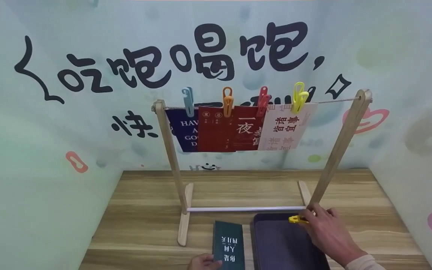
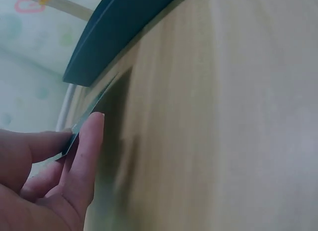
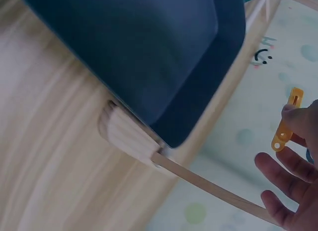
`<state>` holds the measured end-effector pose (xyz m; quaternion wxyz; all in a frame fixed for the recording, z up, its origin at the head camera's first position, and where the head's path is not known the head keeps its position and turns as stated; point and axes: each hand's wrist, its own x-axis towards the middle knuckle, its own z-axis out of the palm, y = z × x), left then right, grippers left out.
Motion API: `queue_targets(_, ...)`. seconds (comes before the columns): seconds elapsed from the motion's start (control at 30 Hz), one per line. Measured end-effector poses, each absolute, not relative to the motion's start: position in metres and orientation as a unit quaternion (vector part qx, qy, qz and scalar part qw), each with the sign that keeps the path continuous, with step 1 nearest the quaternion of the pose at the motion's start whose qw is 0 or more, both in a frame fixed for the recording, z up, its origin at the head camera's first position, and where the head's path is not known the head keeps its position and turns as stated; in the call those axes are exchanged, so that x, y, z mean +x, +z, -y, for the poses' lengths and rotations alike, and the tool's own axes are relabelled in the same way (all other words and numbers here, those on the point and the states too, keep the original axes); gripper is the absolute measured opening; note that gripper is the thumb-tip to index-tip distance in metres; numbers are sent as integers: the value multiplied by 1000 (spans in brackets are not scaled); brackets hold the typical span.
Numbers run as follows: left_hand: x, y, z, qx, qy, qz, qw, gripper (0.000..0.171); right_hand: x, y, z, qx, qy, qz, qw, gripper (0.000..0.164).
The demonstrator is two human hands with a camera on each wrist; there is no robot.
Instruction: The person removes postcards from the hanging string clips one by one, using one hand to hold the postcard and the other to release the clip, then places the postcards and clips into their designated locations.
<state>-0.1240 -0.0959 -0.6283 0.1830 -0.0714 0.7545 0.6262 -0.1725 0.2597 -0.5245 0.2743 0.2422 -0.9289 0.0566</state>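
My left hand (image 1: 204, 261) pinches a dark green card (image 1: 228, 240) with white lettering by its left edge, low at the front of the table. Seen from the left wrist, the card (image 2: 89, 116) stands edge-on between thumb and fingers, tilted just above the wood. My right hand (image 1: 328, 234) holds a yellow clothespin (image 1: 296, 219) over the far right part of a dark tray (image 1: 289, 245). In the right wrist view the clothespin (image 3: 287, 122), looking orange there, sits between thumb and index finger while the other fingers are spread apart.
Behind the tray stands a wooden rack (image 1: 339, 146) with a string. Four-coloured clips pin a blue card (image 1: 180, 129), a red card (image 1: 214, 131), a second red card (image 1: 244, 137) and a pale pink card (image 1: 287, 129) on it. A white rod (image 1: 246, 209) joins its feet.
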Motion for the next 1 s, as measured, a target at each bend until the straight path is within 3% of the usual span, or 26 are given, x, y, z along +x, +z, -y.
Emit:
queue_targets(0.1, -120, -635, 95, -84, 626, -755, 177, 37, -172, -540, -257, 245, 59, 927, 276, 28)
queue_targets(0.4, -108, -630, 82, -106, 492, -863, 42, 23, -177, -576, -248, 238, 55, 931, 271, 29)
queue_targets(0.67, -107, -628, 65, -163, 380, -909, -49, 30, -182, -588, -238, 210, 57, 952, 215, 27)
queue_targets(1.0, -105, -631, 65, -167, 387, -905, -56, 34, -186, -598, -232, 190, 24, 968, 164, 27)
